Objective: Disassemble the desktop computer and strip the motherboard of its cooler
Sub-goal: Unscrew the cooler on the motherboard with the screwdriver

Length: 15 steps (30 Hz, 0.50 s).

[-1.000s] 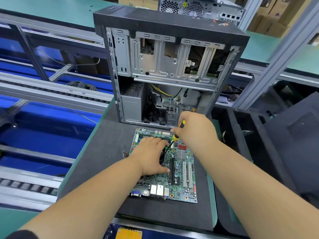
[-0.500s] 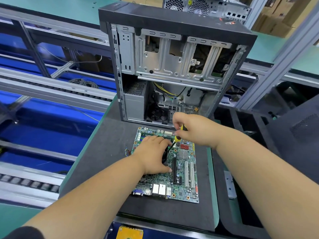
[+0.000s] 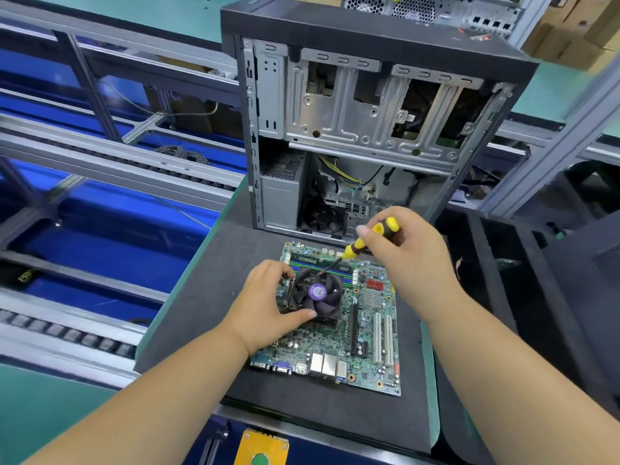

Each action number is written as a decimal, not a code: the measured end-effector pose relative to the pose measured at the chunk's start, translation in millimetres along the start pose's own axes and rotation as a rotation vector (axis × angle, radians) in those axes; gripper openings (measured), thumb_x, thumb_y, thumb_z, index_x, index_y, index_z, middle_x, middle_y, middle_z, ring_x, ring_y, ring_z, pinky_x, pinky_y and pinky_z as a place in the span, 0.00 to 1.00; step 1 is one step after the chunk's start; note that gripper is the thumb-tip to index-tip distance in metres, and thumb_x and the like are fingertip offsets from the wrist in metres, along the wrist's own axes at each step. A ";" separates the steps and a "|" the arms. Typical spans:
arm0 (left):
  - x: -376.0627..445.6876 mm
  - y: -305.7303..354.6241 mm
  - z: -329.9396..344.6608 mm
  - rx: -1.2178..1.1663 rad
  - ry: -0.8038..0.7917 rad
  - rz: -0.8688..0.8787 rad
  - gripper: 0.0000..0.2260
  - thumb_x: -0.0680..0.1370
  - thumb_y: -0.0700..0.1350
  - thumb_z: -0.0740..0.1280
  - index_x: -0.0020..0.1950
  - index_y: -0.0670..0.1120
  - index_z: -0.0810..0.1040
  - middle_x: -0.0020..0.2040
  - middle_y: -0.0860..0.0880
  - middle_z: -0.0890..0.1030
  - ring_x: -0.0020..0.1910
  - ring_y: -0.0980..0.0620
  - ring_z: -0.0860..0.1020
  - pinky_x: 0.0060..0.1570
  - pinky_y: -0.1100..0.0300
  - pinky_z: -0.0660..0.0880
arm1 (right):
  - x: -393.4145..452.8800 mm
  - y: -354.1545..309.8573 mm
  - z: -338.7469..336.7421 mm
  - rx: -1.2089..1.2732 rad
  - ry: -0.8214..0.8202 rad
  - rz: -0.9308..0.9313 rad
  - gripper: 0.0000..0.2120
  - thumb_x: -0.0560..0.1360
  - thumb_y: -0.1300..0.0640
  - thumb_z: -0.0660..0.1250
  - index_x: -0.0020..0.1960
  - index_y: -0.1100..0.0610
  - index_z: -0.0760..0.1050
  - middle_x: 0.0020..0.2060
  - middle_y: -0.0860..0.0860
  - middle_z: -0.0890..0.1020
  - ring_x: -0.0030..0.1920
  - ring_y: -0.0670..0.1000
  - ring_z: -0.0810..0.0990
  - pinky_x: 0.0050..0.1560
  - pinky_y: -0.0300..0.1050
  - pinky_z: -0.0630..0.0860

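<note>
The motherboard (image 3: 355, 333) lies flat on the dark mat (image 3: 201, 297) of the bench, near its front edge, with the port row facing the person. The cooler (image 3: 317, 295) sits on the board's left half; its fan hub carries a round purple label whose writing is too small to read. The left hand (image 3: 265, 310) grips the cooler, thumb curled along its near edge and fingers at its far left corner. The right hand (image 3: 406, 253) pinches a yellow-and-black screwdriver (image 3: 365, 241), its tip at the cooler's far right corner. The open computer case (image 3: 369, 129) stands upright at the mat's far edge. No brand is legible.
</note>
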<state>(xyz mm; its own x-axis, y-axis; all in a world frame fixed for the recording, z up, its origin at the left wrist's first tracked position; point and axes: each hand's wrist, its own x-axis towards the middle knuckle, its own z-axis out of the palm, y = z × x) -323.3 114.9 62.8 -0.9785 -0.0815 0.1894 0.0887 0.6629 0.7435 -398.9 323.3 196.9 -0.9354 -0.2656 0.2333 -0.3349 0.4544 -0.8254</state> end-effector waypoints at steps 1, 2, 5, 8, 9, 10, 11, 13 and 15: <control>-2.7 -1.4 0.0 -0.032 0.005 -0.011 0.23 0.65 0.65 0.71 0.53 0.59 0.67 0.53 0.62 0.68 0.55 0.60 0.70 0.53 0.64 0.69 | -3.6 -4.2 5.6 0.005 -0.017 -0.015 0.07 0.73 0.44 0.70 0.42 0.46 0.76 0.31 0.42 0.76 0.32 0.45 0.73 0.35 0.45 0.73; -5.0 -2.6 0.1 -0.068 0.003 -0.025 0.22 0.65 0.64 0.72 0.52 0.59 0.67 0.52 0.62 0.69 0.54 0.60 0.71 0.51 0.66 0.69 | -6.4 -7.8 11.8 -0.014 -0.045 -0.030 0.08 0.73 0.43 0.69 0.42 0.46 0.75 0.32 0.42 0.76 0.31 0.43 0.72 0.34 0.43 0.71; -9.6 -6.3 0.0 -0.120 -0.025 -0.064 0.19 0.65 0.61 0.73 0.48 0.57 0.69 0.47 0.58 0.72 0.47 0.60 0.73 0.45 0.69 0.69 | -11.7 -15.5 31.1 -0.135 -0.137 -0.078 0.08 0.73 0.42 0.69 0.43 0.45 0.74 0.36 0.42 0.78 0.36 0.43 0.76 0.35 0.41 0.72; -12.9 -10.4 -1.1 -0.150 -0.023 -0.092 0.15 0.67 0.55 0.76 0.45 0.54 0.72 0.43 0.56 0.74 0.42 0.57 0.73 0.42 0.67 0.72 | -14.0 -17.3 45.7 -0.232 -0.224 -0.129 0.09 0.74 0.43 0.69 0.45 0.47 0.73 0.37 0.44 0.78 0.39 0.45 0.76 0.39 0.46 0.74; -14.1 -11.8 -1.9 -0.186 -0.019 -0.106 0.14 0.68 0.53 0.76 0.45 0.54 0.73 0.42 0.54 0.75 0.41 0.56 0.74 0.41 0.68 0.72 | -14.5 -17.2 49.5 -0.260 -0.250 -0.142 0.09 0.74 0.43 0.68 0.45 0.47 0.73 0.36 0.45 0.78 0.39 0.46 0.75 0.38 0.46 0.73; -14.9 -12.7 -2.9 -0.241 -0.021 -0.128 0.13 0.68 0.51 0.77 0.44 0.54 0.75 0.42 0.53 0.76 0.41 0.55 0.75 0.40 0.69 0.74 | -14.9 -16.8 52.4 -0.287 -0.265 -0.153 0.09 0.75 0.43 0.68 0.46 0.47 0.72 0.36 0.44 0.77 0.39 0.46 0.74 0.37 0.46 0.72; -15.7 -13.2 -3.8 -0.302 -0.030 -0.154 0.12 0.68 0.49 0.77 0.44 0.54 0.76 0.41 0.51 0.77 0.40 0.53 0.77 0.38 0.67 0.76 | -15.0 -16.5 54.5 -0.310 -0.269 -0.162 0.09 0.75 0.43 0.68 0.46 0.47 0.72 0.36 0.44 0.76 0.38 0.46 0.74 0.35 0.45 0.70; -16.4 -14.9 -5.3 -0.387 -0.051 -0.212 0.11 0.69 0.48 0.77 0.45 0.55 0.77 0.41 0.51 0.78 0.42 0.49 0.79 0.38 0.58 0.81 | -15.0 -16.7 56.4 -0.322 -0.261 -0.166 0.09 0.75 0.43 0.67 0.46 0.46 0.71 0.36 0.43 0.75 0.38 0.44 0.73 0.34 0.43 0.66; -16.0 -16.8 -6.3 -0.417 -0.065 -0.248 0.11 0.69 0.46 0.78 0.45 0.56 0.78 0.40 0.53 0.79 0.43 0.49 0.80 0.41 0.52 0.82 | -15.0 -17.9 57.2 -0.313 -0.260 -0.160 0.09 0.75 0.43 0.68 0.45 0.47 0.71 0.35 0.43 0.75 0.36 0.43 0.72 0.33 0.43 0.64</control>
<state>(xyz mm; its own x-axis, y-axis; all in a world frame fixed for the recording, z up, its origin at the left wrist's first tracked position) -308.0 100.4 51.3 -0.9881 -0.1434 -0.0562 -0.0942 0.2734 0.9573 -372.4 270.5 178.8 -0.8227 -0.5406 0.1758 -0.5290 0.6150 -0.5847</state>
